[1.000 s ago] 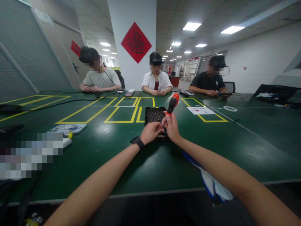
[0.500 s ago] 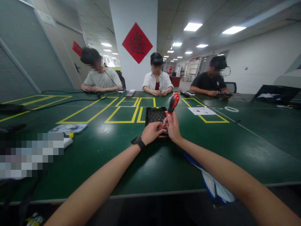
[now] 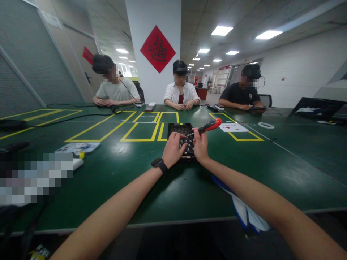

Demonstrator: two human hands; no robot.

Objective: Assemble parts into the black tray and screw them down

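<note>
A black tray-like case (image 3: 187,147) lies on the green table, its inside filled with rows of small pale and shiny parts too small to name. My right hand (image 3: 201,147) is closed on a screwdriver (image 3: 209,125) with a red and black handle, over the case's right side. The handle leans to the right and its thin metal shaft runs left. My left hand (image 3: 173,147) rests at the case's left side, thumb apart from the fingers, with the fingertips close to the shaft's end. Whether they touch it I cannot tell.
Right of the case lie a white paper sheet (image 3: 234,128) and a white ring (image 3: 266,125). A blue-edged white item (image 3: 251,213) hangs over the near edge. A patterned flat object (image 3: 78,147) lies left. Yellow tape marks the table; three people sit opposite.
The screwdriver has swung from nearly upright to leaning low toward the right. My left fingers have parted from my right hand and shifted slightly left and up, uncovering more of the case.
</note>
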